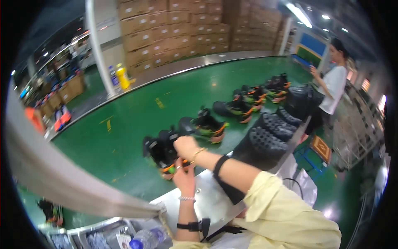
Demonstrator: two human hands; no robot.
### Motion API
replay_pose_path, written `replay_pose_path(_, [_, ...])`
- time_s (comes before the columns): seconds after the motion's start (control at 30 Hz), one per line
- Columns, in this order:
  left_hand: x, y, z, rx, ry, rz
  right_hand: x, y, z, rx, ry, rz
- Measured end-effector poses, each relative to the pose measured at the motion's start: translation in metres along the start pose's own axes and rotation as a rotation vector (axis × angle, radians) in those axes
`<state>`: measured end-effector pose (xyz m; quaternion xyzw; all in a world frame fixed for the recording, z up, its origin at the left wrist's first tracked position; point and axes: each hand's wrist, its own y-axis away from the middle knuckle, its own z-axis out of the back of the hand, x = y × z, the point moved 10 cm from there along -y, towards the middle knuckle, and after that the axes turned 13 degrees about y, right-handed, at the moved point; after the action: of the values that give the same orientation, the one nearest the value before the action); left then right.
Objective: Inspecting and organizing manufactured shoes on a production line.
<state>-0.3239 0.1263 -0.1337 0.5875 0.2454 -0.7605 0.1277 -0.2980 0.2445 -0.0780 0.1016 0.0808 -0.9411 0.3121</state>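
A pair of black shoes (156, 150) with orange and green trim stands on the green work surface in front of me. My right hand (186, 148) is closed like a fist at the top of the nearer shoe. Lower down, my left hand (184, 176) grips the same shoe near its orange-trimmed end, fingers bent. Both hands partly cover that shoe, so exactly which part each one pinches is hidden. Just to the right sits another black shoe pair (203, 124) with green and orange edges, touched by neither hand.
More shoes (238, 106) line the green surface (137, 112) toward the far right. Black rounded shapes with bumpy tops (269, 139) lie along the near edge. A person (333, 83) stands there. Close by are a stool (321, 149), a pale post (74, 174) and a bottle (147, 238).
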Motion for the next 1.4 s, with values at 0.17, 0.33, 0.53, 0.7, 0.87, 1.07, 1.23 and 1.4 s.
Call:
replay_pose_path(0.17, [0.024,0.002,0.011,-0.048,0.064,0.025,0.023,-0.036,-0.045,0.003,-0.155,-0.275])
replay_pose_path(0.33, [0.000,0.005,-0.001,-0.085,0.096,-0.097,-0.004,-0.032,-0.051,0.096,-0.324,-0.382])
replay_pose_path(0.53, [0.015,-0.004,-0.001,-0.038,-0.003,-0.147,0.019,-0.032,-0.028,0.059,-0.253,-0.319])
replay_pose_path(0.7, [0.032,-0.005,0.008,-0.021,0.080,-0.027,0.025,-0.044,-0.032,0.033,-0.195,-0.266])
replay_pose_path(0.87, [0.028,-0.004,-0.002,-0.044,0.065,-0.104,0.008,-0.054,-0.047,0.051,-0.325,-0.308])
replay_pose_path(1.07, [0.012,-0.008,0.014,-0.062,0.018,-0.146,0.022,-0.016,0.011,-0.159,-0.410,0.018])
replay_pose_path(1.23, [-0.025,-0.002,0.041,-0.300,-0.050,-0.331,-0.040,0.153,0.168,-0.306,-0.530,0.130])
replay_pose_path(1.4, [-0.092,0.013,-0.020,-0.011,-0.016,-0.459,-0.214,0.302,0.223,-0.558,-0.256,-0.501])
